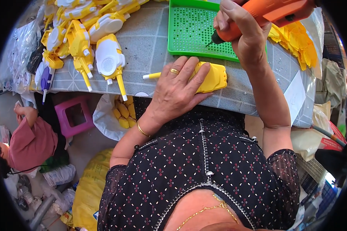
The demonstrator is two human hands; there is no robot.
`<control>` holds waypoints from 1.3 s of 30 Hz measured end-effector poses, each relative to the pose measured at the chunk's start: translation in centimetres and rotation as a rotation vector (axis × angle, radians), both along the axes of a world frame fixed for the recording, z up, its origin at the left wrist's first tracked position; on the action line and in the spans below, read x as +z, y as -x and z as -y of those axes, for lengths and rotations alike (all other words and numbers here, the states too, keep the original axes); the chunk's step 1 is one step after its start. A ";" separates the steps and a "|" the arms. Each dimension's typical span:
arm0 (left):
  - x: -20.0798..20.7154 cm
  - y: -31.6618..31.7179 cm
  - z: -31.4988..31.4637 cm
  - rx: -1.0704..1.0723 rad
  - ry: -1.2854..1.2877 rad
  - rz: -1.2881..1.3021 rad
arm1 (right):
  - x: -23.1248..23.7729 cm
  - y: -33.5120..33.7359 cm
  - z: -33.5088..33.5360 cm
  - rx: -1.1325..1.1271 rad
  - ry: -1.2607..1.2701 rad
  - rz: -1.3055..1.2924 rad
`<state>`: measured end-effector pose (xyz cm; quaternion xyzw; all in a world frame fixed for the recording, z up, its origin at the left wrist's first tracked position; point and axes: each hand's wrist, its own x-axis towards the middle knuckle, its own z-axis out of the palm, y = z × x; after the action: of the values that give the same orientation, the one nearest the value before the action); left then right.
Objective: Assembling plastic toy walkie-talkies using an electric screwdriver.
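My left hand (177,82) lies over a yellow plastic toy housing (216,78) near the table's edge, its fingers bent across the top and the thumb along the near side. A yellow stem with a white tip sticks out to the left from under this hand. My right hand (250,36) grips an orange power screwdriver (264,13). Its dark chuck and thin bit point down and left over a green tray (204,54) with a perforated bottom. Small bits in the tray are too fine to make out.
Yellow and white toys (110,57) are heaped at the far left, beside a purple one (47,79). Yellow pieces (297,42) and white paper (295,94) lie on the right. Below left are a pink stool (74,115), a bag of yellow parts (121,115) and another person (32,138).
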<state>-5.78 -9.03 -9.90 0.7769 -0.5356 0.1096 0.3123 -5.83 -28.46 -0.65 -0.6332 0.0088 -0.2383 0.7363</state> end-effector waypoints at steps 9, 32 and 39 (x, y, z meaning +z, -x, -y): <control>-0.1 -0.2 0.2 0.006 0.025 0.001 | -0.9 -0.3 0.1 -0.080 -0.033 0.050; -0.9 0.1 0.4 0.054 0.071 0.056 | -2.0 1.5 1.8 0.889 -1.094 0.793; -0.9 0.1 0.5 0.052 0.067 0.060 | -2.8 1.7 1.8 0.883 -1.053 0.842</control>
<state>-5.90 -9.49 -10.76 0.7761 -0.5201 0.1588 0.3191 -7.53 -30.23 -3.48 -0.0051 -0.4092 -0.1085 0.9060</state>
